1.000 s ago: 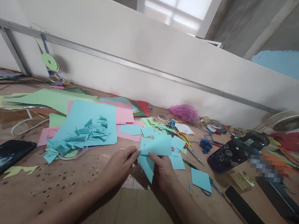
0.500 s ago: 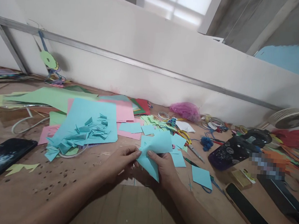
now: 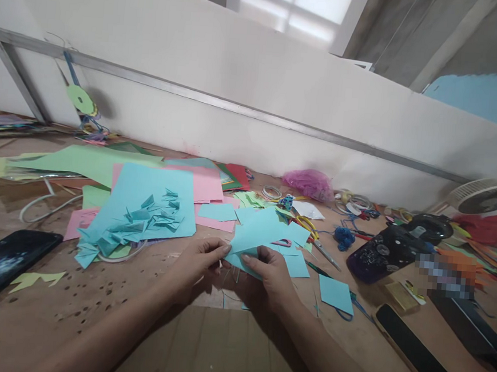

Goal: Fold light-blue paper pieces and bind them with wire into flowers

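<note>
A light blue sheet of paper is held up between my hands above the table's near edge, bent along its lower part. My left hand pinches its left corner between thumb and fingers. Lower on the right side, my right hand grips the paper, the thumb pressed on its face. Small blue paper squares lie just behind, partly covered by the held sheet. One more blue square rests to the right. Left of my hands, folded blue paper pieces are heaped on a large blue sheet.
A black phone lies at the left and another phone at the right. Scissors and a dark purple bottle are right of my hands. Behind stand a pink plastic bag and, far right, a fan.
The held blue paper has turned: its downward-pointing corner has come up and its upper part now spreads wider. Both hands have shifted only slightly.
</note>
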The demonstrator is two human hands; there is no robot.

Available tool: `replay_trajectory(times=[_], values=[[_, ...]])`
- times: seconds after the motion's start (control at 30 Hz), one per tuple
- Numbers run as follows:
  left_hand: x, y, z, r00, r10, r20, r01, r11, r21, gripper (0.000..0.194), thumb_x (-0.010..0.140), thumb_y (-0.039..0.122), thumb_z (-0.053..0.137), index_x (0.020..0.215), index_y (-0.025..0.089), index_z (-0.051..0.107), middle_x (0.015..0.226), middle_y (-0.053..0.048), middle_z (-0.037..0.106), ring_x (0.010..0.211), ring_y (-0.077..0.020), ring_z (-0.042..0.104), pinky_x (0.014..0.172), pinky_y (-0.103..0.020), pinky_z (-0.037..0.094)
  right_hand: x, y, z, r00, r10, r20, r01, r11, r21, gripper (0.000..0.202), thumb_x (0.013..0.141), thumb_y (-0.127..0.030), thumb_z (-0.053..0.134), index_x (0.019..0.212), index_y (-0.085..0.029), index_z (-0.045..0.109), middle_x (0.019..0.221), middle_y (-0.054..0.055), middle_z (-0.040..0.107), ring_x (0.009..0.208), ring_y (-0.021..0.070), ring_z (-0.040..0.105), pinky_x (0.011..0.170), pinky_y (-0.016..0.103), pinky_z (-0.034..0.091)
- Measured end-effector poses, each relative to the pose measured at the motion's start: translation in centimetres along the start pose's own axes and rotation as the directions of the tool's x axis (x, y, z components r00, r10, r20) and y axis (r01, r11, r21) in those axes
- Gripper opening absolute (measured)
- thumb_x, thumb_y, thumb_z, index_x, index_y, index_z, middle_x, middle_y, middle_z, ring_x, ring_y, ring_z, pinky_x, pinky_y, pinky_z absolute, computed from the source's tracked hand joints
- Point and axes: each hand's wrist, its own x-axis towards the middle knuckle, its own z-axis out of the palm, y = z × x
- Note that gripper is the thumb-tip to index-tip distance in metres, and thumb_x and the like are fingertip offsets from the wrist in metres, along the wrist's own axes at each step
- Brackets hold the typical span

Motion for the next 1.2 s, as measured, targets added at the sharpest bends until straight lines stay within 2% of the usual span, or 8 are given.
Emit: replay_trajectory(times=[0.17, 0.33, 0.47, 0.63, 0.83, 1.03, 1.2], values=[[0.0, -0.1, -0.1, 1.0, 0.013, -0.022, -0.013, 1.0, -0.013, 0.036, 0.076, 0.051, 0.067, 0.071, 0.017, 0.061, 0.055, 0.005, 0.044, 0.046, -0.0077, 0.042, 0.036, -0.016, 0.037, -0.1, -0.2, 0.2, 1.0, 0.008, 0.006, -0.008, 1.0, 0.026, 0.021, 0.066, -0.031, 0.077, 0.07, -0.015, 0.064, 0.064, -0.001, 0.059, 0.059, 0.0126, 0.048, 0.057, 0.025, 0.036], [0.1, -0.1, -0.2, 1.0, -0.03, 0.002, 0.031, 0.998, -0.061, 0.037, 0.074, 0.053, 0.068, 0.074, 0.017, 0.062, 0.051, 0.005, 0.043, 0.041, -0.0091, 0.041, 0.031, -0.019, 0.038, 0.2, 0.3, 0.0, 1.0, -0.015, 0.013, 0.015, 0.999, 0.03, 0.02, 0.068, -0.031, 0.076, 0.072, -0.014, 0.065, 0.065, 0.0, 0.06, 0.06, 0.0127, 0.048, 0.057, 0.024, 0.036], [0.4, -0.5, -0.3, 0.997, 0.023, 0.072, -0.012, 0.988, -0.152, 0.041, 0.08, 0.057, 0.059, 0.079, 0.016, 0.062, 0.052, 0.004, 0.047, 0.04, -0.0105, 0.044, 0.029, -0.021, 0.04, 0.3, 0.7, -0.3, 1.0, -0.011, 0.022, 0.009, 0.997, 0.081, 0.026, 0.069, -0.036, 0.077, 0.067, -0.015, 0.062, 0.059, -0.002, 0.056, 0.055, 0.0114, 0.046, 0.054, 0.024, 0.035], [0.7, -0.9, -0.3, 0.99, 0.018, 0.14, 0.016, 0.97, -0.241, 0.039, 0.08, 0.053, 0.062, 0.088, 0.015, 0.062, 0.071, -0.002, 0.06, 0.045, -0.0104, 0.051, 0.028, -0.02, 0.042, 0.1, 0.4, -0.2, 0.999, -0.012, 0.04, 0.008, 0.995, 0.098, 0.024, 0.071, -0.036, 0.076, 0.071, -0.016, 0.063, 0.061, -0.001, 0.056, 0.057, 0.0118, 0.047, 0.056, 0.024, 0.036], [0.8, -1.1, -0.2, 0.981, 0.04, 0.189, 0.007, 0.97, -0.242, 0.04, 0.083, 0.054, 0.058, 0.084, 0.015, 0.061, 0.069, -0.001, 0.059, 0.041, -0.009, 0.049, 0.029, -0.021, 0.044, 0.0, 0.3, -0.1, 0.999, -0.03, 0.035, 0.026, 0.995, 0.096, 0.024, 0.072, -0.036, 0.076, 0.07, -0.016, 0.064, 0.061, -0.001, 0.058, 0.056, 0.0116, 0.047, 0.056, 0.024, 0.037], [0.7, -1.3, 0.0, 0.992, 0.036, 0.117, -0.024, 0.995, -0.098, 0.044, 0.083, 0.059, 0.053, 0.075, 0.016, 0.059, 0.05, 0.003, 0.052, 0.035, -0.0124, 0.052, 0.028, -0.02, 0.039, 0.0, 0.5, -0.2, 0.999, -0.04, 0.024, 0.038, 0.997, 0.063, 0.027, 0.07, -0.039, 0.076, 0.071, -0.015, 0.065, 0.064, 0.0, 0.06, 0.058, 0.0128, 0.049, 0.057, 0.025, 0.038], [0.7, -1.5, 0.1, 0.997, 0.073, 0.012, -0.073, 0.997, -0.019, 0.047, 0.082, 0.061, 0.053, 0.067, 0.017, 0.056, 0.048, 0.004, 0.05, 0.033, -0.0108, 0.049, 0.028, -0.02, 0.036, -0.1, 0.4, -0.1, 1.0, -0.021, 0.013, 0.02, 0.997, 0.068, 0.026, 0.07, -0.037, 0.077, 0.068, -0.015, 0.064, 0.06, -0.002, 0.058, 0.056, 0.0119, 0.047, 0.056, 0.024, 0.035]])
